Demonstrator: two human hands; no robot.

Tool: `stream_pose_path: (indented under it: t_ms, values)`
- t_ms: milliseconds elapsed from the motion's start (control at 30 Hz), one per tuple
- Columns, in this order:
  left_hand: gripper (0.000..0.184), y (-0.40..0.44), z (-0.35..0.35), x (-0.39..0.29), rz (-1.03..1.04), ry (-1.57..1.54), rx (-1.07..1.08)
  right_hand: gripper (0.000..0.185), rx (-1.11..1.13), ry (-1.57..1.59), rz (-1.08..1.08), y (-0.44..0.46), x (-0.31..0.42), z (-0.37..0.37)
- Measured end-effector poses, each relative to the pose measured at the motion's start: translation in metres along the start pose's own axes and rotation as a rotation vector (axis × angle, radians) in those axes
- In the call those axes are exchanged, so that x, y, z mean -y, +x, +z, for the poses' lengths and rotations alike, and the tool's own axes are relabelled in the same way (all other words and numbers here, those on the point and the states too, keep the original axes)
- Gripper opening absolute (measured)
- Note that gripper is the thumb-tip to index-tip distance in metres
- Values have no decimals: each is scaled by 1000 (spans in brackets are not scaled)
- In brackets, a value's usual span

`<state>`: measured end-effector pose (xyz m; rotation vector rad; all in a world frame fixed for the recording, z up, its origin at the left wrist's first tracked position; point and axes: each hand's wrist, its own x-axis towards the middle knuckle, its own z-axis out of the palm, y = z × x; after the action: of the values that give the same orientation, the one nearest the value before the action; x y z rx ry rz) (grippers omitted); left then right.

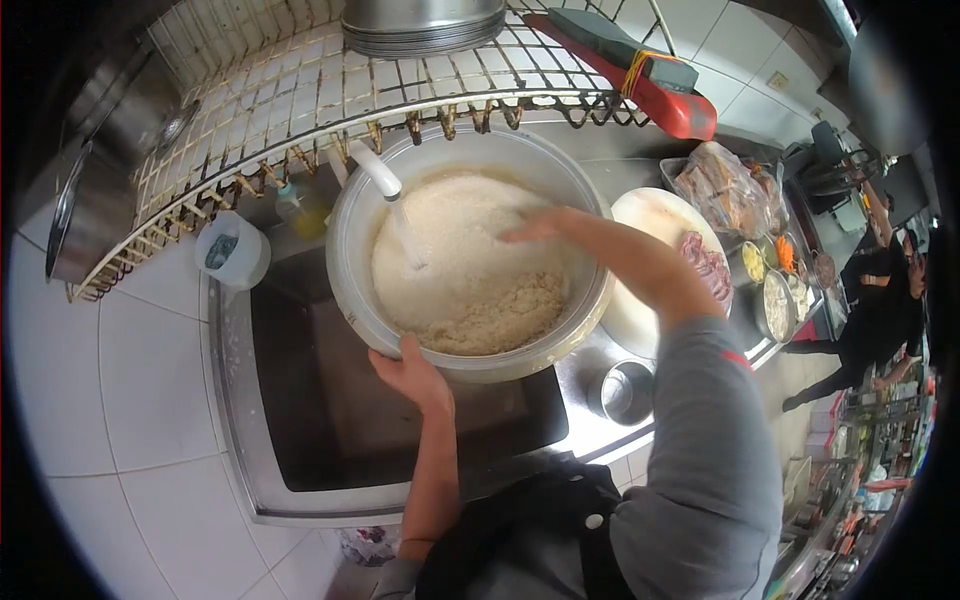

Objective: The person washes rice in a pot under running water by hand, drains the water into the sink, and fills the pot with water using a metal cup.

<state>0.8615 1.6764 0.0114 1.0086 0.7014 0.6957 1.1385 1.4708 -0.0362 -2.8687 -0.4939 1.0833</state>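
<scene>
A large metal pot point(341, 262) sits over the sink's back edge, holding wet rice point(500, 318) and cloudy water point(440, 225). From a white tap point(376, 172) water runs into it. My left hand point(415, 380) grips the pot's near side, thumb up at the rim and fingers lower on the outer wall. Inside the pot, my right hand point(540, 226) is at the cloudy surface toward the right, fingers stretched out and slightly blurred. Nothing shows in that hand; whether the fingertips dip under the water is hard to see.
A wire rack point(330, 95) overhangs the pot, bearing stacked metal plates point(424, 28) and a red-and-black tool point(640, 80). Right of the pot are a cutting board point(640, 215) with raw meat point(706, 262) and a metal bowl point(622, 392). Another person point(875, 300) stands far right.
</scene>
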Motion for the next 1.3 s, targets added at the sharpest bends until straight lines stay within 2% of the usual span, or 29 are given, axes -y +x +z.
stream_pose_path:
  t_ms: [33,100,133,200,233,267,333,400,433,500,533,600,667,733,800,833,900,967,1067,1167,1233,1300]
  values:
    - [39,0,1,0,-7,-23,-4,102,0,-5,-4,-18,5,-3]
    - [39,3,-2,9,22,-27,-3,99,572,170,-91,-51,18,-3]
    - [39,4,-2,10,48,-33,3,99,573,168,-96,-53,22,8]
    - [39,2,0,6,37,-23,-11,87,693,388,-47,-55,37,29]
    - [38,1,1,4,22,-14,-21,87,695,383,-54,-61,50,39]
    - [38,1,1,4,27,-13,-28,97,675,615,-74,-69,66,49]
    - [39,2,0,6,19,-40,-10,107,656,843,-99,-60,96,74]
    - [40,3,-1,7,20,-6,-20,67,404,1064,-187,-21,119,107]
    - [41,2,-3,8,15,27,-23,67,412,1059,-191,-22,138,102]
    - [41,5,-4,11,28,8,-15,52,435,1644,-517,-21,170,83]
    - [41,6,-6,12,33,-3,1,52,443,1632,-526,2,176,83]
    - [40,6,-7,11,41,4,-2,39,379,1799,-407,48,183,72]
    - [40,6,-7,10,43,16,2,31,200,1766,-361,52,187,46]
    - [39,6,-7,11,31,64,-10,29,-230,1175,-473,112,164,41]
    - [39,6,-5,6,49,92,-17,28,-472,775,-332,104,165,5]
    - [39,5,-4,4,65,120,-18,28,-464,775,-333,119,156,-1]
    - [39,5,-5,7,74,97,-17,23,-695,525,-336,141,138,-4]
    - [39,6,-7,11,90,70,-10,23,-651,415,-318,135,131,15]
    - [39,8,-9,12,78,23,24,40,-500,-27,-545,102,121,39]
    - [39,6,-7,9,34,68,-8,61,-313,79,-572,51,106,68]
    - [39,6,-6,9,15,43,-29,69,-66,-119,-612,-13,99,59]
    - [39,7,-9,12,27,40,-9,71,38,-185,-539,-74,102,62]
